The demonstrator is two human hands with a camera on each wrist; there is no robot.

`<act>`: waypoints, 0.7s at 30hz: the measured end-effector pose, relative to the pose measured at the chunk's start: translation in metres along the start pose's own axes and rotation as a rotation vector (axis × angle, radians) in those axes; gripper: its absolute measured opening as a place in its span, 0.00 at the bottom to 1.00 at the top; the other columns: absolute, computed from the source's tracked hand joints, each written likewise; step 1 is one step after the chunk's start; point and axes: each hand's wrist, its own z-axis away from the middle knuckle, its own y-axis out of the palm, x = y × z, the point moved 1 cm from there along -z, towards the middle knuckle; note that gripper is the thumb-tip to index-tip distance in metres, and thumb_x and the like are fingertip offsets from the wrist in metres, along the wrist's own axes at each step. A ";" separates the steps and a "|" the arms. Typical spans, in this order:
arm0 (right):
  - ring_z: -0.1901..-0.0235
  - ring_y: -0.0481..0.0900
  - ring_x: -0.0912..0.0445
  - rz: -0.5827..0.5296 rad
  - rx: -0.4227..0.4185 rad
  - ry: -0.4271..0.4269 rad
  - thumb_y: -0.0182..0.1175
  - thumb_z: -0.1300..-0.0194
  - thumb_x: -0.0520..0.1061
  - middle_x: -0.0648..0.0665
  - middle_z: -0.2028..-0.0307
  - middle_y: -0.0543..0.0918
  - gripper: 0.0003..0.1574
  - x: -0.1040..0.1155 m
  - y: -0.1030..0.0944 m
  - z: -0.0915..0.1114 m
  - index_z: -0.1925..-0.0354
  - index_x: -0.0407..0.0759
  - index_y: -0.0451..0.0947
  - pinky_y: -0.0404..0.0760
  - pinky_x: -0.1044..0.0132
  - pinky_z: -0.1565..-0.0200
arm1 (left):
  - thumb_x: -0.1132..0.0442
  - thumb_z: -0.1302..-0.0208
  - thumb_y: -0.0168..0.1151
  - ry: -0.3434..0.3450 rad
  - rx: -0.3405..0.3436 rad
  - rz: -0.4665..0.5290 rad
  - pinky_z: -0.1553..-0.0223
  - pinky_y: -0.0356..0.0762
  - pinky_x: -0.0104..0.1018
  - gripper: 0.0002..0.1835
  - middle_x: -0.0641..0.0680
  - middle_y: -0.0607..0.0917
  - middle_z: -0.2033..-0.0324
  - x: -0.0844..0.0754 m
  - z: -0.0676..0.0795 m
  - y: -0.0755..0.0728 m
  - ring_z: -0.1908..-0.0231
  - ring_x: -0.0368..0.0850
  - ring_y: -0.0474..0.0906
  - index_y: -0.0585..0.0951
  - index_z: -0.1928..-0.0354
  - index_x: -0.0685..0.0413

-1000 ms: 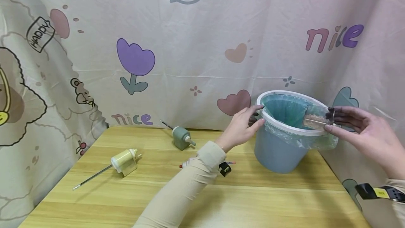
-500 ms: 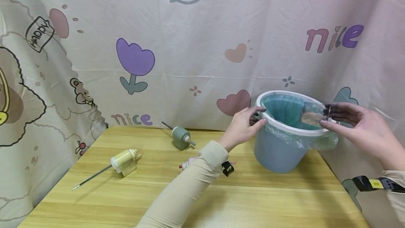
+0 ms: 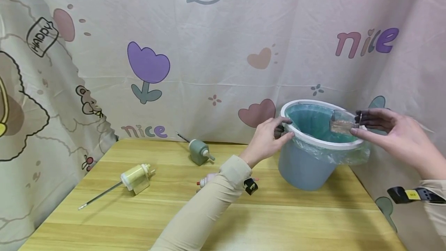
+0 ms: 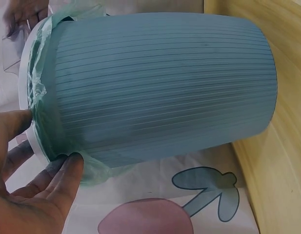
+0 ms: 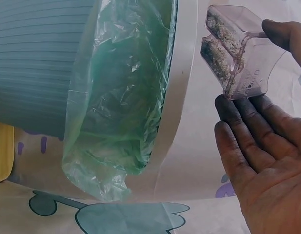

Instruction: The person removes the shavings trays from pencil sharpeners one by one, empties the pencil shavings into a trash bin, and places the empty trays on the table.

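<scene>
A blue-grey trash bin (image 3: 306,171) with a white rim and a green plastic liner (image 3: 310,121) stands at the table's right. My left hand (image 3: 266,140) pinches the rim's left side, thumb on one side and fingers on the other, as the left wrist view also shows. Over the bin's right side, my right hand (image 3: 400,138) holds a clear pencil-sharpener shavings drawer (image 3: 343,122) between thumb and fingers. Shavings lie inside the drawer (image 5: 240,53), seen close in the right wrist view. Dark smudges mark the fingertips of my right hand.
A yellow pencil sharpener (image 3: 136,177) with a pencil in it lies on the wooden table (image 3: 278,227) at left. Behind it is a green sharpener (image 3: 199,152), also with a pencil. My left sleeve partly hides a pink item (image 3: 209,177). A printed curtain (image 3: 209,49) hangs behind.
My right hand has moved slightly left and up, bringing the shavings drawer further over the bin's opening. The left hand stays at the rim, nearly still.
</scene>
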 end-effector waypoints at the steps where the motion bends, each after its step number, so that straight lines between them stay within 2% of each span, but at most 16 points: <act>1: 0.62 0.66 0.95 0.006 0.001 0.001 0.76 0.35 0.60 0.25 0.40 0.85 0.44 0.000 0.000 -0.001 0.31 0.38 0.77 0.63 0.83 0.61 | 0.51 0.24 0.68 0.000 -0.001 -0.009 0.48 0.80 0.22 0.19 0.52 0.85 0.51 0.000 0.000 0.000 0.47 0.43 0.86 0.83 0.36 0.45; 3: 0.62 0.68 0.94 0.006 0.002 0.000 0.77 0.36 0.60 0.32 0.45 0.90 0.43 0.000 -0.001 -0.002 0.32 0.39 0.78 0.63 0.82 0.61 | 0.51 0.24 0.68 0.003 -0.004 -0.013 0.48 0.80 0.21 0.18 0.52 0.85 0.52 0.000 0.001 -0.001 0.48 0.43 0.86 0.83 0.37 0.44; 5: 0.63 0.70 0.93 0.003 0.004 -0.003 0.78 0.36 0.60 0.46 0.51 0.93 0.42 -0.001 -0.002 -0.004 0.33 0.39 0.79 0.64 0.83 0.61 | 0.51 0.24 0.68 0.007 -0.006 -0.011 0.49 0.79 0.21 0.18 0.52 0.86 0.53 0.000 0.002 -0.002 0.49 0.43 0.86 0.84 0.37 0.45; 7: 0.63 0.71 0.92 -0.001 0.008 -0.004 0.78 0.37 0.59 0.58 0.56 0.92 0.42 -0.001 -0.003 -0.005 0.34 0.39 0.79 0.66 0.83 0.61 | 0.51 0.24 0.68 0.014 -0.007 -0.019 0.50 0.79 0.20 0.18 0.51 0.86 0.53 -0.001 0.003 -0.003 0.50 0.42 0.85 0.84 0.38 0.44; 9: 0.63 0.71 0.92 0.003 0.012 -0.006 0.78 0.37 0.59 0.56 0.55 0.93 0.42 -0.001 -0.003 -0.006 0.34 0.38 0.79 0.66 0.83 0.61 | 0.52 0.24 0.68 0.020 -0.007 -0.015 0.51 0.79 0.19 0.18 0.51 0.85 0.54 -0.001 0.004 -0.003 0.51 0.41 0.86 0.84 0.38 0.45; 11: 0.63 0.70 0.93 0.014 0.015 -0.006 0.78 0.36 0.60 0.44 0.51 0.93 0.44 0.001 -0.003 -0.007 0.33 0.37 0.78 0.66 0.82 0.61 | 0.52 0.24 0.68 0.024 -0.003 -0.011 0.51 0.78 0.18 0.17 0.52 0.85 0.54 -0.001 0.005 -0.004 0.52 0.40 0.87 0.84 0.38 0.45; 14: 0.63 0.67 0.94 0.034 0.020 0.000 0.77 0.36 0.61 0.27 0.43 0.88 0.45 0.003 -0.002 -0.009 0.32 0.37 0.77 0.64 0.79 0.61 | 0.53 0.24 0.68 0.028 0.000 -0.003 0.52 0.79 0.17 0.17 0.52 0.85 0.54 -0.002 0.006 -0.005 0.53 0.39 0.88 0.84 0.39 0.46; 21: 0.63 0.64 0.95 0.061 0.047 0.013 0.75 0.36 0.65 0.27 0.40 0.86 0.48 0.006 -0.003 -0.014 0.30 0.38 0.75 0.65 0.75 0.62 | 0.54 0.24 0.68 0.020 0.009 0.032 0.52 0.80 0.16 0.17 0.52 0.84 0.54 -0.003 0.007 -0.006 0.55 0.37 0.88 0.84 0.38 0.47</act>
